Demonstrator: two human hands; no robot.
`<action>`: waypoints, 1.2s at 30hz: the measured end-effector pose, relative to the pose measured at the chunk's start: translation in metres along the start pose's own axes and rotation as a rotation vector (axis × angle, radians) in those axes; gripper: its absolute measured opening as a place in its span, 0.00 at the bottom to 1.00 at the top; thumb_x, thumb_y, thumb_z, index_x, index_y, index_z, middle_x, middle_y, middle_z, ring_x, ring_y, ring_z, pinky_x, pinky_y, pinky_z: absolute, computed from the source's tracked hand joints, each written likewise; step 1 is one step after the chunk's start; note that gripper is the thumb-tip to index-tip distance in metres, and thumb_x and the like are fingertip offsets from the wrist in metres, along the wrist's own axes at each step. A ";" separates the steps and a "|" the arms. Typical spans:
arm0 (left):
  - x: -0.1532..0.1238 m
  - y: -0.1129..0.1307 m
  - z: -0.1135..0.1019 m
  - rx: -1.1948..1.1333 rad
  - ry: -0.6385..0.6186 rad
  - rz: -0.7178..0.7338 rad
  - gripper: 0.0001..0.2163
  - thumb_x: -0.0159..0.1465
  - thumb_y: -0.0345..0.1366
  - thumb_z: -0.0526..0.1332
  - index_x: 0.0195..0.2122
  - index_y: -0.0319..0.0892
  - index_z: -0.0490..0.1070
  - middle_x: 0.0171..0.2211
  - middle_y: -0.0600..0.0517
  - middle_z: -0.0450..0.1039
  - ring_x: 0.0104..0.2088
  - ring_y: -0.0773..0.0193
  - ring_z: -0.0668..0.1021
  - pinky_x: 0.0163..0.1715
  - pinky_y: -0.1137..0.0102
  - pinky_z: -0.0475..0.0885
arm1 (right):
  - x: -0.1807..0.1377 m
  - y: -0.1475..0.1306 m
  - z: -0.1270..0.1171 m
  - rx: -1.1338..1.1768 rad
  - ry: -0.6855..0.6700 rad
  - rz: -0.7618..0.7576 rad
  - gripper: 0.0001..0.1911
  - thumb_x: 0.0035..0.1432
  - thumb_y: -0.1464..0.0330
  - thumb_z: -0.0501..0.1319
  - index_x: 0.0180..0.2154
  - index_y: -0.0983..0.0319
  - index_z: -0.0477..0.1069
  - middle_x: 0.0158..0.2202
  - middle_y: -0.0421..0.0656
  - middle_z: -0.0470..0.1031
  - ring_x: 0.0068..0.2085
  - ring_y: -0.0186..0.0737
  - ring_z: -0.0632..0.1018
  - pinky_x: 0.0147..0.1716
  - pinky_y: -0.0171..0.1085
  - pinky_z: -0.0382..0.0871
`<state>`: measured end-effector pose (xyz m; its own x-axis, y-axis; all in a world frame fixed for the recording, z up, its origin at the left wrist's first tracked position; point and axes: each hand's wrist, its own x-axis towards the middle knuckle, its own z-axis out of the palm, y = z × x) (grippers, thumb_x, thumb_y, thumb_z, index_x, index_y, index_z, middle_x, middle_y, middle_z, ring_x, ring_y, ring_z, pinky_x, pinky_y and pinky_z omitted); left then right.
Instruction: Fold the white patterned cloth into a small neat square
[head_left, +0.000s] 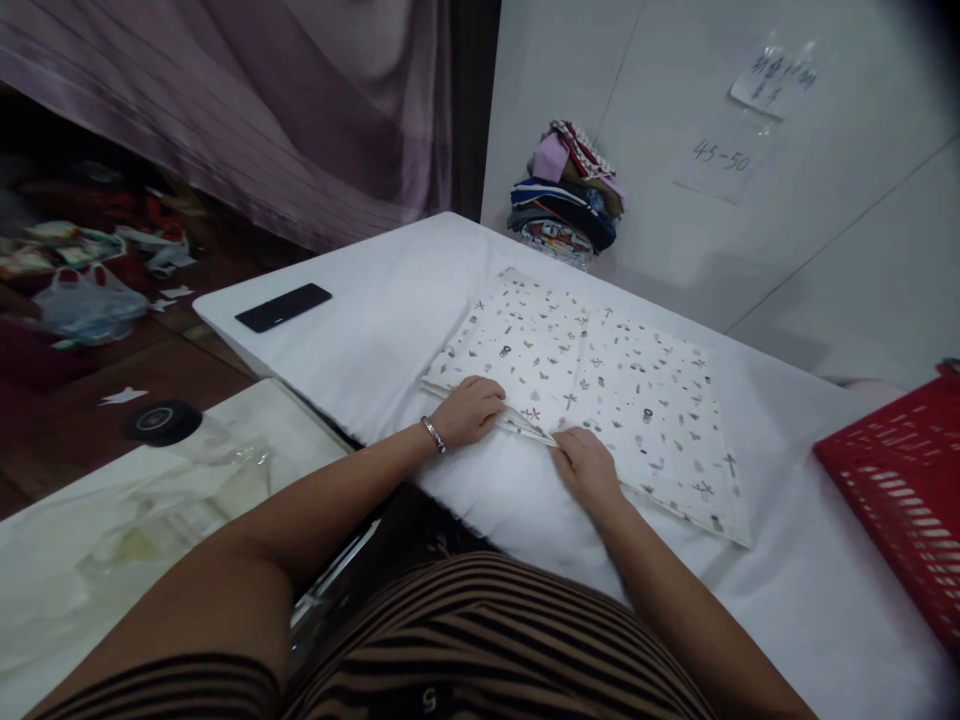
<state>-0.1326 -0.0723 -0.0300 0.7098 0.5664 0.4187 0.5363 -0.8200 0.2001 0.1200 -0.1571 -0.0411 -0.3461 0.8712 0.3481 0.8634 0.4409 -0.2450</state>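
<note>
A folded white cloth [555,365] with small printed plants and figures lies flat on the white-covered table [382,300]. At its near edge, my left hand [471,408] has its fingers curled over the cloth's layers. My right hand [587,462] pinches the same edge a little further right, where the layers part slightly between the two hands. The fingertips of both hands are partly hidden by the cloth and by the hands themselves. A bracelet [433,434] circles my left wrist.
A black phone [283,307] lies at the table's left end. A red plastic basket [900,470] stands at right, and folded clothes [566,195] are stacked by the wall. Lower left, a second surface [45,590] holds clear plastic and a black round lid [163,423].
</note>
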 end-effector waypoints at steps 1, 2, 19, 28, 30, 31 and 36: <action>0.000 0.000 0.000 0.002 -0.009 0.003 0.06 0.59 0.29 0.55 0.35 0.42 0.71 0.42 0.48 0.71 0.46 0.61 0.70 0.49 0.61 0.62 | 0.000 0.000 0.000 0.002 -0.002 0.001 0.13 0.63 0.67 0.50 0.42 0.61 0.72 0.36 0.47 0.72 0.40 0.43 0.71 0.39 0.40 0.66; 0.000 0.000 0.000 0.006 -0.019 0.005 0.06 0.60 0.30 0.55 0.35 0.42 0.71 0.42 0.47 0.71 0.46 0.60 0.70 0.48 0.61 0.62 | 0.000 0.000 -0.001 0.006 -0.004 0.002 0.14 0.63 0.67 0.50 0.43 0.61 0.72 0.37 0.47 0.72 0.40 0.43 0.71 0.40 0.40 0.66; -0.001 0.008 -0.004 0.039 -0.063 0.003 0.10 0.67 0.32 0.49 0.36 0.40 0.70 0.41 0.48 0.73 0.44 0.63 0.71 0.48 0.64 0.64 | 0.001 -0.002 -0.001 0.000 -0.004 0.006 0.14 0.63 0.67 0.50 0.43 0.61 0.72 0.37 0.47 0.73 0.41 0.43 0.71 0.40 0.40 0.66; -0.004 0.005 -0.003 -0.007 -0.067 0.015 0.08 0.65 0.32 0.51 0.39 0.40 0.69 0.41 0.48 0.72 0.45 0.63 0.71 0.48 0.64 0.64 | 0.000 -0.001 0.000 -0.016 -0.015 0.015 0.13 0.63 0.67 0.51 0.43 0.62 0.71 0.38 0.47 0.72 0.42 0.43 0.71 0.41 0.40 0.65; -0.005 0.004 -0.001 -0.012 -0.081 0.017 0.07 0.64 0.33 0.53 0.41 0.40 0.68 0.41 0.48 0.73 0.44 0.62 0.72 0.48 0.63 0.64 | 0.000 -0.001 0.001 -0.023 -0.016 0.018 0.13 0.63 0.67 0.51 0.43 0.62 0.71 0.38 0.47 0.72 0.42 0.43 0.71 0.41 0.40 0.65; -0.005 0.003 -0.001 -0.016 -0.083 0.010 0.09 0.64 0.34 0.54 0.43 0.40 0.67 0.40 0.48 0.73 0.44 0.62 0.72 0.49 0.63 0.64 | 0.000 -0.001 0.001 -0.024 -0.017 0.018 0.13 0.63 0.67 0.51 0.43 0.62 0.71 0.38 0.47 0.72 0.42 0.43 0.71 0.41 0.40 0.65; -0.003 0.001 0.003 -0.006 -0.072 0.017 0.10 0.65 0.34 0.52 0.45 0.41 0.68 0.40 0.48 0.73 0.43 0.63 0.72 0.48 0.63 0.64 | -0.001 0.000 0.002 -0.026 -0.012 0.018 0.13 0.63 0.67 0.50 0.44 0.61 0.71 0.38 0.47 0.73 0.42 0.43 0.71 0.41 0.40 0.65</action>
<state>-0.1331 -0.0745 -0.0333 0.7498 0.5569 0.3573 0.5212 -0.8298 0.1994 0.1194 -0.1571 -0.0435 -0.3344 0.8816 0.3331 0.8789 0.4193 -0.2274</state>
